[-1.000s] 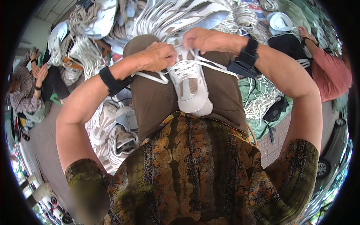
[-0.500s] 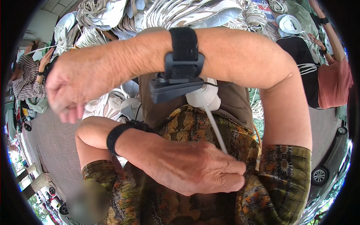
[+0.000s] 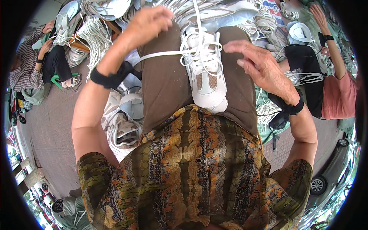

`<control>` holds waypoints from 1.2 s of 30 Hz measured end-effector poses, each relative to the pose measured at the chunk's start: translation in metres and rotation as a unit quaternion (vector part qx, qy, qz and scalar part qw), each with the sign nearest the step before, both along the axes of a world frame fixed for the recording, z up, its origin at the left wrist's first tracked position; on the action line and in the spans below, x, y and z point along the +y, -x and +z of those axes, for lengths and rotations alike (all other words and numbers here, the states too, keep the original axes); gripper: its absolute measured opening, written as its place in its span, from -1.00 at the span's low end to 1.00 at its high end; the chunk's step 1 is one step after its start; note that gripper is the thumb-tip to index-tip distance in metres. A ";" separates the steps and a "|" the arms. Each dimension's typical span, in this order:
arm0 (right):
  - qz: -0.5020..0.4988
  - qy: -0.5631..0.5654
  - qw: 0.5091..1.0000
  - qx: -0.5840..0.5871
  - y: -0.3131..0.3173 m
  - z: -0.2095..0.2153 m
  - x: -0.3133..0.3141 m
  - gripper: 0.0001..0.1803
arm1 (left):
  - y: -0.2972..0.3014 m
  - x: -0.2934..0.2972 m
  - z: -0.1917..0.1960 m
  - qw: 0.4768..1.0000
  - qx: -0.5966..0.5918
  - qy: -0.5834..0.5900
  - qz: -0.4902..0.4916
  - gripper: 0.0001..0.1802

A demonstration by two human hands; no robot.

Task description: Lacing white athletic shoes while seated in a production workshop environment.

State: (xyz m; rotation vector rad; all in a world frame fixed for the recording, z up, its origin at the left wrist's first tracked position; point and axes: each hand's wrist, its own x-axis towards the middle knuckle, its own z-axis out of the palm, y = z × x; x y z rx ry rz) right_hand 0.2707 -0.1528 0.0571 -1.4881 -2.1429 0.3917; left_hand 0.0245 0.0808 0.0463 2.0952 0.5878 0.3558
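A white and grey sneaker point(image 3: 209, 90) lies between my thighs, its toe toward me. White shoelaces point(image 3: 161, 55) cross over its tongue in loose loops; one end runs left across my thigh and another runs away past the collar. My left hand point(image 3: 147, 25) hangs above my left knee, fingers stretched out and slightly blurred, with no lace visible in it. To the right of the sneaker, my right hand point(image 3: 260, 65) is open, its fingertips near the lace loops but apparently not holding them.
Piled sneakers and lace bundles point(image 3: 96, 42) lie beyond my knees. More sneakers point(image 3: 124, 130) lie beside my left thigh. A person in a checked shirt point(image 3: 28, 69) sits at far left, another in a pink top point(image 3: 337, 96) at far right. A grey car point(image 3: 329, 172) stands behind at right.
My crossed arms have parted: the right hand has swung from left to right, and the left from near my belly to the far left. Both laces are released, and the sneaker is in full view.
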 end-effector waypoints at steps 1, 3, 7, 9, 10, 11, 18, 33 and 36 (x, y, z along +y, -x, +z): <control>0.001 -0.023 0.999 0.031 0.003 -0.005 0.003 -0.65 | 0.008 -0.011 -0.014 0.998 0.068 -0.002 -0.010 -0.75; -0.099 0.072 0.992 0.042 0.004 -0.009 0.016 -0.62 | 0.015 -0.033 -0.030 0.992 0.048 -0.114 -0.023 -0.77; -0.076 -0.026 0.995 -0.056 0.023 -0.034 0.061 -0.77 | 0.019 -0.058 -0.038 0.957 0.054 -0.284 -0.034 -0.84; -0.028 -0.065 0.995 -0.065 0.025 -0.037 0.066 -0.86 | 0.016 -0.057 -0.039 0.929 0.043 -0.363 -0.058 -0.87; 0.006 0.016 0.997 0.074 0.025 -0.037 0.067 -0.87 | 0.014 -0.053 -0.039 0.931 0.035 -0.357 -0.068 -0.89; 0.015 0.137 0.980 0.146 0.017 -0.032 0.061 -0.89 | 0.015 -0.052 -0.040 0.935 0.052 -0.343 -0.076 -0.90; -0.023 0.224 0.855 0.467 -0.058 0.007 0.028 -0.79 | 0.032 -0.029 -0.029 0.994 0.100 -0.018 -0.037 -0.91; -0.072 0.238 0.900 0.358 -0.017 -0.037 0.039 -0.75 | 0.170 0.016 -0.045 0.989 0.127 0.001 0.074 -0.91; -0.044 0.242 0.892 0.380 -0.002 -0.052 0.045 -0.74 | 0.220 0.028 -0.054 0.962 0.173 -0.072 0.197 -0.90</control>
